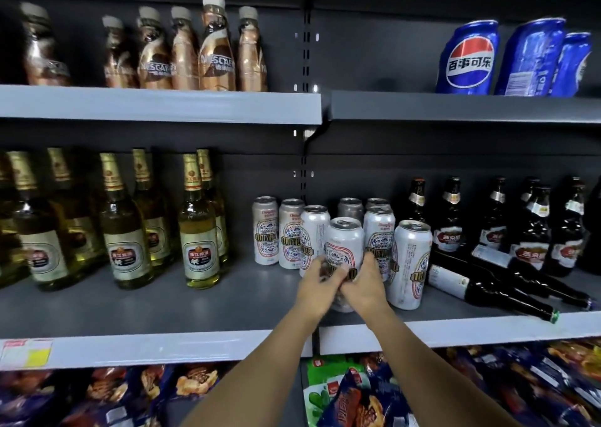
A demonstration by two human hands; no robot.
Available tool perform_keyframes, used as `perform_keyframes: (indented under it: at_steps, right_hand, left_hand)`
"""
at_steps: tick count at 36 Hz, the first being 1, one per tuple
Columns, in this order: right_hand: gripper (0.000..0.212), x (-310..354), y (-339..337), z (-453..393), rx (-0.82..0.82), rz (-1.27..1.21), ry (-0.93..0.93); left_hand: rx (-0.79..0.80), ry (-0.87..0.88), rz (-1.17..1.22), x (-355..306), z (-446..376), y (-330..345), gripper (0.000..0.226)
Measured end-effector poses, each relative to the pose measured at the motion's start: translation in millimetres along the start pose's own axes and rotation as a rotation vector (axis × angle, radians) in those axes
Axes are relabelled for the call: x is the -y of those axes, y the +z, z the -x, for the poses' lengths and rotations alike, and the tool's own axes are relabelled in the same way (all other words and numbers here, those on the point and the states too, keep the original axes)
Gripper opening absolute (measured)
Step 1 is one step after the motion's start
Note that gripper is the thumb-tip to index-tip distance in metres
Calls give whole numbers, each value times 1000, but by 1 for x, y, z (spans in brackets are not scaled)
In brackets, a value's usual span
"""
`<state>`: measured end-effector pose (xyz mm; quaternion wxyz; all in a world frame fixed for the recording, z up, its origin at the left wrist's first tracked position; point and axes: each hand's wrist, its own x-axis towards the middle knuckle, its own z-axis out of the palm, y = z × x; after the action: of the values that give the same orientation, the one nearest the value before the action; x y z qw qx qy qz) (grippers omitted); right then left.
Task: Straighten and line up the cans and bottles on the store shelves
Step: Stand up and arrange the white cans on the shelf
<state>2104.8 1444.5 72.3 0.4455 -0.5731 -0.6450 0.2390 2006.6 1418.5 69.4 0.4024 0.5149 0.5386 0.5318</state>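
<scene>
Both hands [341,285] around front can [344,244]

- We see white beer cans [344,248] of smooth metal with a soft sheen.
- Green beer bottles [198,231] are glossy glass with gold foil necks.
- Dark beer bottles [494,283] are shiny glass with paper labels.
- Shelves [162,104] look like matt painted metal.
- Snack bags [357,394] are glossy plastic.
</scene>
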Motion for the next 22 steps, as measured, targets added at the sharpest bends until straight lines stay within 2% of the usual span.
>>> perform_keyframes:
  at_steps: [3,7,12,14,18,22]
  right_hand:
    - [52,-8,1,-2,54,-29,42]
    - [60,-19,0,-3,107,-31,79]
    - [66,-13,-18,-8,318,95,109]
    - [64,-2,-29,-10,218,173,59]
    - [41,33,-50,-15,-191,197,-45]
    - [32,62,-58,-29,-377,231,-168]
  left_hand:
    - [-29,56,-105,8,-6,-1,42]
    - [-23,85,-183,13,-7,-4,44]
    - [11,84,-154,21,-9,-9,42]
    - [9,87,-128,21,-11,-11,38]
    - [-30,81,-125,19,-16,-12,38]
    - [-176,123,-175,13,-24,-19,32]
